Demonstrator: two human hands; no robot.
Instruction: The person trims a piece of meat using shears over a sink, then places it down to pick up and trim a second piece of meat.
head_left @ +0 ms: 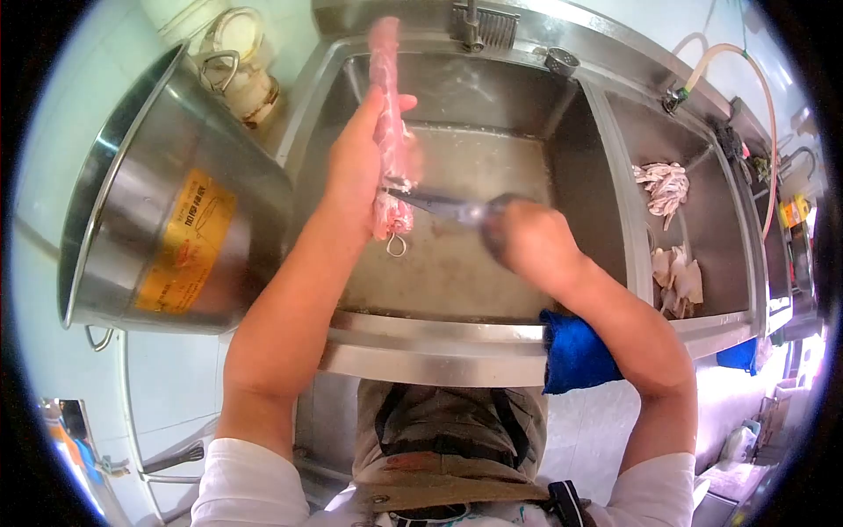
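Note:
My left hand (353, 167) is wrapped round a long pink piece of meat (385, 66), held upright over the sink basin (465, 272). A small metal ring (397, 247) sticks out below the meat's lower end; what it joins inside is hidden. In my right hand (540, 249), which is closed on the handles, is a pair of scissors (450, 208). Their blades point left and reach the lower part of the meat, just beside the left palm. Motion blurs the fingers of the right hand.
A large metal pot (255, 202) with a yellow label stands left of the sink. Pale strips (669, 186) and flat pale pieces (678, 279) lie in the right basin. A blue cloth (580, 353) hangs over the front edge. A hose (762, 79) curves at the right.

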